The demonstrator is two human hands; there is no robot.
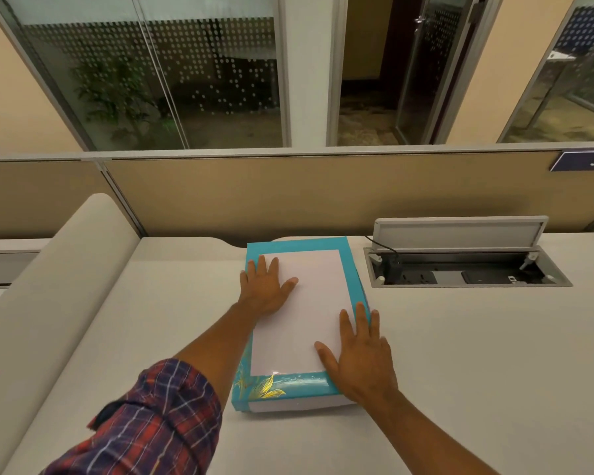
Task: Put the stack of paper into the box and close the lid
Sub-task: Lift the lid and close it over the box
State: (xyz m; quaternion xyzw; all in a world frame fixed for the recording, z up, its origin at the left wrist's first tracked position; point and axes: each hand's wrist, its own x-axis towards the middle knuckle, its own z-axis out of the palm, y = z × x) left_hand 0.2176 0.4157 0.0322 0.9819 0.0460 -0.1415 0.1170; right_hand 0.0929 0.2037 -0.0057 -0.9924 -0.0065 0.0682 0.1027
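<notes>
Both hands (264, 286) flat atop closed box (309, 385).

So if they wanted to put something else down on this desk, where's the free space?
Bare desk lies right of the teal box, below the open socket hatch. There is another open stretch left of the box, up to the rounded divider. The middle is crowded: the left hand and right hand lie flat on the white sheet.

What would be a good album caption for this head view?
Both hands, left and right, press flat on white paper atop a teal box.
</notes>
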